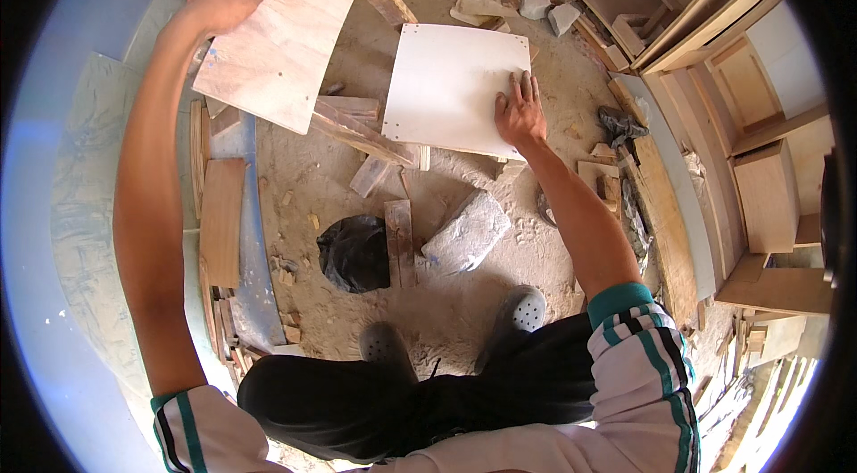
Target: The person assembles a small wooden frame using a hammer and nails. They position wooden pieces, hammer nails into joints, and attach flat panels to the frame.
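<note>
My left hand (239, 2) grips a pale plywood board (290, 31) by its left edge, thumb on top and the other fingers hidden behind or under it. That board is tilted and reaches the upper edge of the view. To its right lies a white square panel (451, 85) with small dark dots near its corners. My right hand (520, 114) rests on the panel's right side, fingers stretched out and pointing away from me. Beneath both pieces show wooden beams (361, 136), partly covered.
On the dusty floor before my feet are a pale block (469, 230), a black plastic bag (354, 254) and a short plank (400, 241). Wood scraps and stones (536, 6) are heaped at the back. Wooden cabinet frames (768, 196) stand on the right; a blue wall (54, 205) rises at left.
</note>
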A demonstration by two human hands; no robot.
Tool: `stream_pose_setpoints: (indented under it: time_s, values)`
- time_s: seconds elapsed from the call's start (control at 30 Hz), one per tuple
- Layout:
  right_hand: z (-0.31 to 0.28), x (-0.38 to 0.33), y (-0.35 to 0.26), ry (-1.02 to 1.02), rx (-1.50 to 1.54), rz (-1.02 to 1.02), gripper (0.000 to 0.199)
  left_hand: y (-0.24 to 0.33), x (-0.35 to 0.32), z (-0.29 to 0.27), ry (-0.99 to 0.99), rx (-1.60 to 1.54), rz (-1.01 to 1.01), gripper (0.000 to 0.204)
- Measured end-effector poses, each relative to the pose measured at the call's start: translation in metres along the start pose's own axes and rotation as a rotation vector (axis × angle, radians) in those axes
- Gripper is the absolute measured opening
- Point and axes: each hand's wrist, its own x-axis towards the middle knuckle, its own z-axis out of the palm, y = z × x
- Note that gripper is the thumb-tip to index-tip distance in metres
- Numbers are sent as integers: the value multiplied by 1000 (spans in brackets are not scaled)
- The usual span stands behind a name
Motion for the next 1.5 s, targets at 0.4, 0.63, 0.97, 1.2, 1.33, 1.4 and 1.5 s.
stream_pose_setpoints:
  time_s: [0.4, 0.63, 0.97, 1.2, 1.33, 1.4, 1.5]
  values:
    - [-2, -5, -7, -21, 39, 27, 62, 13, -9, -12, -61, -11, -126, 62]
    - [0, -2, 2, -26, 8, 35, 63, 3, 4, 0, -5, 69, -69, 62]
    - [-7, 5, 1, -33, 60, 157, 65, 15, 5, 5, 85, 160, -42, 62]
    - [-19, 15, 14, -212, 192, 385, 77, 74, -1, 2, 53, 400, -260, 64]
    - [-18, 2, 4, -192, 135, 436, 78, 103, -6, -1, 130, 399, -217, 63]
    - [-20, -2, 6, -167, 94, 425, 78, 118, -13, 2, 181, 379, -177, 63]
    - [-21, -7, 0, -138, 98, 405, 76, 95, -5, 5, 172, 437, -210, 62]
